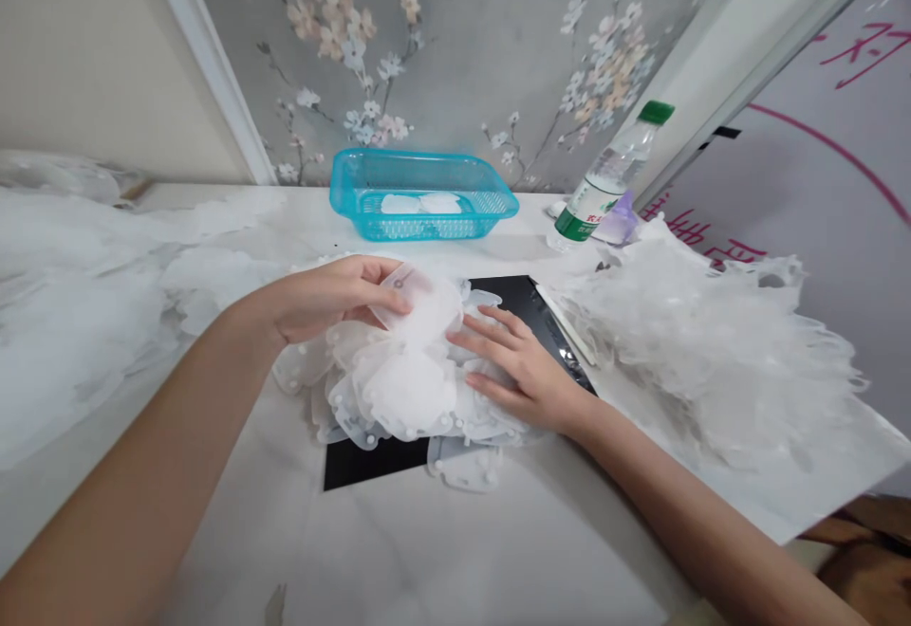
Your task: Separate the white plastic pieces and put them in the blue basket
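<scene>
My left hand (342,299) pinches a thin, translucent white sheet piece (427,303) between thumb and fingers, holding it up over a loose pile. The pile (405,394) is made of several similar flat, frosted pieces with rounded edges and small knobs along them. With its fingers stretched out, my right hand (523,370) rests on the right side of this pile, its fingertips close to the raised piece. Beneath the pile lies a black flat board (384,460), showing at the front left and the back right. One piece (466,468) sticks out over its front edge.
A blue plastic basket (427,228) with a few white pieces inside stands by the wall. Right of it is a green-capped water bottle (594,185) beside a purple item (618,220). Heaps of translucent white material lie at left (64,294) and right (712,351).
</scene>
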`<state>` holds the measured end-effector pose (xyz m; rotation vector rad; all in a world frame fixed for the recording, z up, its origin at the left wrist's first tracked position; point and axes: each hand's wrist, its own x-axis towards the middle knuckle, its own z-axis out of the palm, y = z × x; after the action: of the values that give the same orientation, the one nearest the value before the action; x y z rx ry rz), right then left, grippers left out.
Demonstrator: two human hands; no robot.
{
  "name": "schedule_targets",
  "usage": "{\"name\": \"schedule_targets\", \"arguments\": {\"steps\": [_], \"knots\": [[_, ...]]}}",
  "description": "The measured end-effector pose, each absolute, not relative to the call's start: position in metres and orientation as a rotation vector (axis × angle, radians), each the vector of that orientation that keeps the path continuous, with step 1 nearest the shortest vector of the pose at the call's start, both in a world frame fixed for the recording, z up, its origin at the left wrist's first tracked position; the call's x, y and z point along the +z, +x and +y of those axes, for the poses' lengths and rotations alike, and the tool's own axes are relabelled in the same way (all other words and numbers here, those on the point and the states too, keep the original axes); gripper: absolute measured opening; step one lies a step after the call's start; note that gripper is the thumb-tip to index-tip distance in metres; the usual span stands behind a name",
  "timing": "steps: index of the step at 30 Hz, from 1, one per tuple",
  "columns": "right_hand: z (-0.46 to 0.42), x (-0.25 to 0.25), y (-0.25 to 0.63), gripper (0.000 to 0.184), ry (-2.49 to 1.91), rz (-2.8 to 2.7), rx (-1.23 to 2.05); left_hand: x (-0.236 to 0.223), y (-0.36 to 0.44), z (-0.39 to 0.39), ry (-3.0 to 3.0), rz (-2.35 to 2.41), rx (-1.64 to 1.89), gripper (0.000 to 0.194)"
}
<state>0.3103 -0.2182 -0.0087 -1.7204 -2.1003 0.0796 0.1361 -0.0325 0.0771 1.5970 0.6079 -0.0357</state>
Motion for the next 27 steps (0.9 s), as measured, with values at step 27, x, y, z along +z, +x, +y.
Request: {"name": "schedule_targets", "arguments": {"steps": [27], "knots": [[-0.232,0.010,0.287,0.062,-1.651,-2.297,-0.113,0.074,0.148,-0.045,1.239,0.543,-0.120,0.026]]}}
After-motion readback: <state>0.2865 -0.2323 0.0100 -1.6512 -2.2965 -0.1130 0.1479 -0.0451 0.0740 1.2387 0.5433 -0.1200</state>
